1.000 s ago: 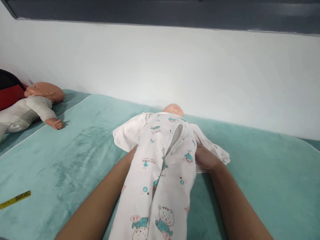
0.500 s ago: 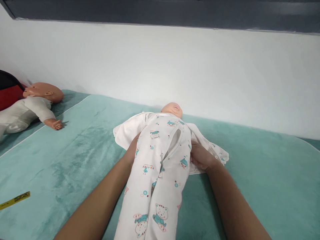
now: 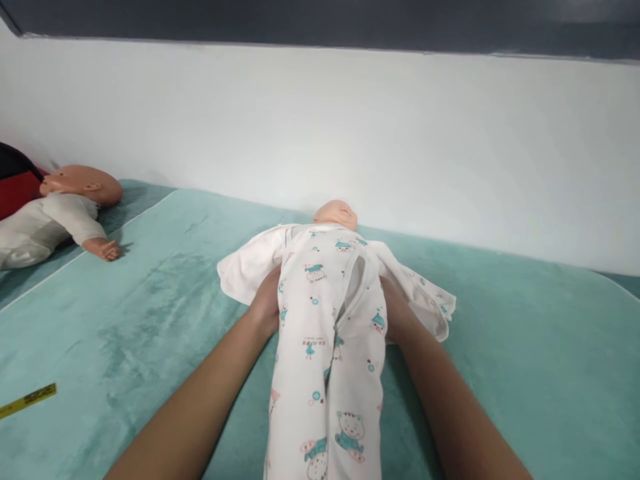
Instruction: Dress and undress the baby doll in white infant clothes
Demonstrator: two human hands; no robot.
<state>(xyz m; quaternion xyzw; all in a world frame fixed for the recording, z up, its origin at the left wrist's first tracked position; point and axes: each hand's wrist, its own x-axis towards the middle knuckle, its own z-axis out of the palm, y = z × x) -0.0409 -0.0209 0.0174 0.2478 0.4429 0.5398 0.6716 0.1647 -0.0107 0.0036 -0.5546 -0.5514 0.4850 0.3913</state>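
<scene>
Printed white trousers (image 3: 305, 307), in the head view, lie along the doll (image 3: 333, 212) on the green mat (image 3: 525, 333); left hand (image 3: 267, 300) and right hand (image 3: 397, 310) flank them, probably for even support (fingers hidden, so opening and grip can't be told).

A bald doll in a pale bodysuit (image 3: 37, 227) lies on its back at the far left, beside a red and black object (image 3: 17, 183). Nearer the front is a yellow strip (image 3: 30, 400) with dark markings.
</scene>
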